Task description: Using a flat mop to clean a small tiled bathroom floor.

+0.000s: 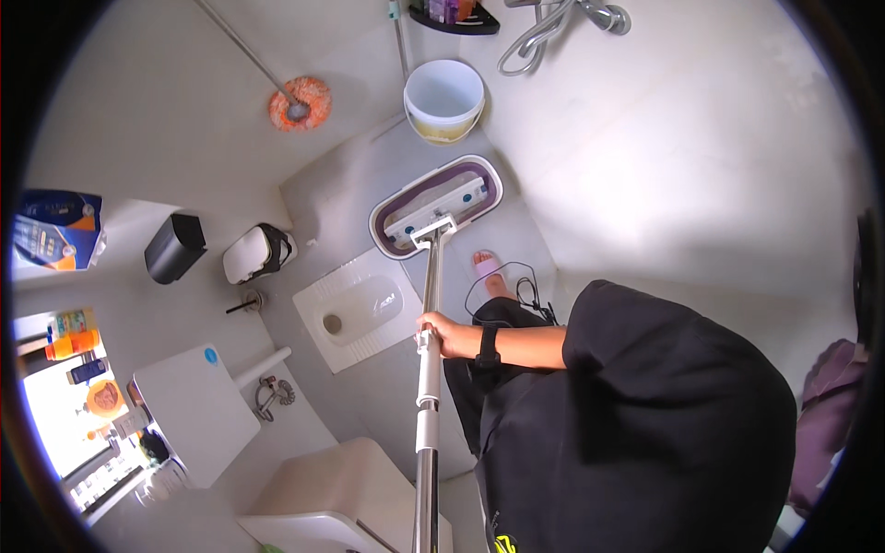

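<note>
My right hand (442,335) is wrapped round the steel pole (427,493) of a flat mop, near its white plastic collar. A black band circles that wrist. The pole slants down and away to a white mop head (449,205), which lies inside a long oval bucket (496,177) with a white rim and purple inner wall. How wet the pad is cannot be made out. My left hand is out of view.
A squat toilet (369,304) is set in the grey floor left of the pole. Behind the oval bucket stands a round white bucket (444,88). An orange fluffy mop (304,103) leans by the left wall. Black cables (527,293) hang near my slippered foot (489,265).
</note>
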A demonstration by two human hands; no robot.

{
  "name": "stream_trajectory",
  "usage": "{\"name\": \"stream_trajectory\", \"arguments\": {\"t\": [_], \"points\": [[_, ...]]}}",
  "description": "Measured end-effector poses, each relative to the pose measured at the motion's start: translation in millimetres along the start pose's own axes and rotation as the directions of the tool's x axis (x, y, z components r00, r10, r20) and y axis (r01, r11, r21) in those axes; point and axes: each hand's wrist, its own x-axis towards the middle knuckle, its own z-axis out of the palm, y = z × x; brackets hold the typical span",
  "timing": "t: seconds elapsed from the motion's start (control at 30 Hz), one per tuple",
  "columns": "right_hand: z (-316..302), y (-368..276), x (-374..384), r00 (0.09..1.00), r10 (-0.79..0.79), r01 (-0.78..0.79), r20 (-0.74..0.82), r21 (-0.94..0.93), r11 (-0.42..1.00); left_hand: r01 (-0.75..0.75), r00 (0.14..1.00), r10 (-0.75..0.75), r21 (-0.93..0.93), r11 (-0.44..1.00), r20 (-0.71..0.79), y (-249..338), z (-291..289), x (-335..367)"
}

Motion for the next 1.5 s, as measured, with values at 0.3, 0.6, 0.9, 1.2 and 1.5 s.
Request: {"name": "stream_trajectory", "arguments": {"t": [0.3,0.6,0.9,1.2,1.5], "points": [[2.9,-31.8,34.3,0.949,-0.231,0.236,-0.215,-0.001,0.972,0.058,0.993,-0.051,-0.064,0.996,0.104,-50.1,25.2,20.4],[29.9,-63.9,33.2,0.923,-0.338,0.322,-0.186,-0.109,0.94,0.124,0.987,-0.114,-0.087,0.988,0.111,-101.1,52.0,12.2],[17.1,-78.0,19.1,0.958,-0.282,0.285,0.052,-0.072,0.956,-0.008,0.999,0.011,-0.07,0.997,0.04,-80.5,62.1,5.3],[-18.0,-48.9,-48.0,0.976,-0.006,-0.016,0.217,0.1,0.995,0.078,0.962,-0.035,-0.148,0.986,0.272,-41.2,51.4,33.9],[-15.4,-60.5,-36.4,1.0,0.02,-0.021,0.019,0.09,0.996,0.049,0.971,-0.023,-0.103,0.994,0.237,-48.2,56.9,41.9]]}}
